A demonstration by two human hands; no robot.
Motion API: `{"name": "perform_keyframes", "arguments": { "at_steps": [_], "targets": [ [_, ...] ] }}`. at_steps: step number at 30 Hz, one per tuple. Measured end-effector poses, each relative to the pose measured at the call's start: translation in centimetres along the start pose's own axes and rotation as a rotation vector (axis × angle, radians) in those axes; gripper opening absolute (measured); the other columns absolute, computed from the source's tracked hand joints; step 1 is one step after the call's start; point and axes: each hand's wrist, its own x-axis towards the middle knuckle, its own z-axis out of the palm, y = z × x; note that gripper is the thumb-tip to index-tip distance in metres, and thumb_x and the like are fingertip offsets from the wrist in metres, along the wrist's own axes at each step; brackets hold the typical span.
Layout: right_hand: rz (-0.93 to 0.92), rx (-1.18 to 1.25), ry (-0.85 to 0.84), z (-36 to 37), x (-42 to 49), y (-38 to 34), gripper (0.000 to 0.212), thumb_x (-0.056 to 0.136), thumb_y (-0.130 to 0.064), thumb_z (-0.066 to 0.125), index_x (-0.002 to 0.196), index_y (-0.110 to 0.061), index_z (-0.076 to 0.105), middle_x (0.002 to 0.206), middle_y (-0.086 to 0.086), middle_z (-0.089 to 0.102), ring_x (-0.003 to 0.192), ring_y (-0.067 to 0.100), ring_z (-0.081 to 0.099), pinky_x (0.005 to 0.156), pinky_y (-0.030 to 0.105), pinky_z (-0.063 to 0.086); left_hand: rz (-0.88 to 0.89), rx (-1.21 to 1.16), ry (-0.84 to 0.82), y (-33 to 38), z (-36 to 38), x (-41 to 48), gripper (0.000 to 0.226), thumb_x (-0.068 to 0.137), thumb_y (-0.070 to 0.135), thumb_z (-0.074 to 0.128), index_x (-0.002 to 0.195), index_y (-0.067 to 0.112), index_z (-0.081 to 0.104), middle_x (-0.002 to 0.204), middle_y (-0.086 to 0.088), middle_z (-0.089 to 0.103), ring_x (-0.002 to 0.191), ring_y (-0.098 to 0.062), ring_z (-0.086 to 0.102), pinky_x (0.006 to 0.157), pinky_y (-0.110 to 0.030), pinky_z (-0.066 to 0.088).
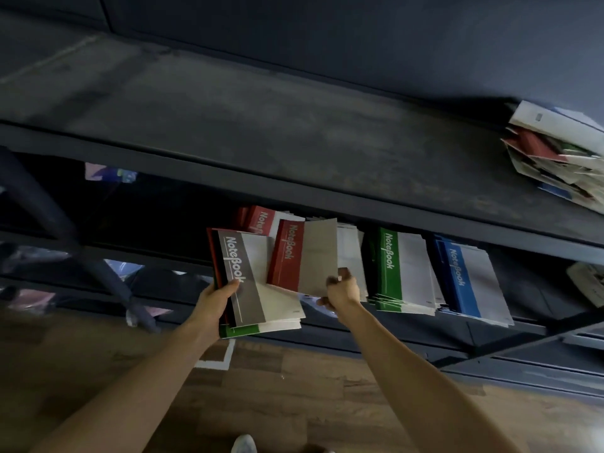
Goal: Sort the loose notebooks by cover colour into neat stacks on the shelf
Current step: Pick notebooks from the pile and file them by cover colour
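**Red notebook held at the lower shelf, more waiting in the other hand**

The dark shelf (294, 191) runs across the whole frame, its upper board bare except for a ragged pile of loose notebooks (555, 148) at the far right edge. On the lower board, centre right, lie the sorted stacks: a blue stack (470, 279) furthest right, a green stack (402, 269) just beside it, and a red stack (261, 219) further left and deeper in, partly hidden under the upper board. Below is a wooden floor (294, 387).

In front of the red stack, at the centre of the frame, the left hand (215, 302) grips a bundle of notebooks (258, 289), a grey-banded cover on top and a green one at the bottom. The thumb lies over the top cover and the fingers are hidden beneath. Its forearm reaches up from the lower left.

Just right of the bundle, the right hand (343, 291) pinches a single red notebook (300, 256) by its lower right corner, fingers curled, with the arm coming up from the lower right. The notebook tilts and overlaps the bundle's edge.

These look like thin, light, soft-cover books. One held by a corner will probably droop and swing, and the glossy covers may slide over each other. A hold along the spine or a long edge should give better control when laying it square on the red stack.
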Motion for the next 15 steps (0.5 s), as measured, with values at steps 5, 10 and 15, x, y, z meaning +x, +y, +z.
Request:
{"name": "perform_keyframes", "arguments": {
  "at_steps": [5, 10, 15],
  "targets": [
    [-0.001, -0.11, 0.03, 2.6, 1.0, -1.2, 0.033, 0.097, -0.002, 0.035, 0.128, -0.008, 0.044, 0.117, 0.023, 0.058, 0.056, 0.023, 0.058, 0.028, 0.016, 0.037, 0.017, -0.098, 0.063, -0.1, -3.8, 0.0, 0.034, 0.095, 0.011, 0.052, 0.128, 0.007, 0.05, 0.09, -0.01, 0.059, 0.079, -0.026, 0.056, 0.085, -0.042, 0.042],
    [-0.014, -0.22, 0.016, 5.4, 1.4, -2.9, 0.027, 0.095, 0.001, 0.041, 0.12, -0.003, 0.051, 0.11, 0.017, 0.063, 0.037, 0.01, 0.059, 0.038, 0.021, 0.048, 0.006, -0.165, 0.138, -0.3, -6.9, -0.4, 0.033, 0.096, 0.015, 0.051, 0.129, 0.01, 0.048, 0.118, -0.017, 0.058, 0.108, -0.036, 0.055, 0.091, -0.045, 0.043],
    [-0.093, -0.384, 0.029, 8.1, 1.6, -3.5, 0.027, 0.095, -0.002, 0.037, 0.12, -0.001, 0.047, 0.11, 0.015, 0.06, 0.045, 0.015, 0.06, 0.047, 0.025, 0.054, 0.018, -0.206, 0.178, -0.6, -8.8, -0.8, 0.029, 0.095, 0.012, 0.051, 0.124, 0.012, 0.049, 0.113, -0.018, 0.06, 0.096, -0.032, 0.057, 0.082, -0.043, 0.044]
  ]
}}
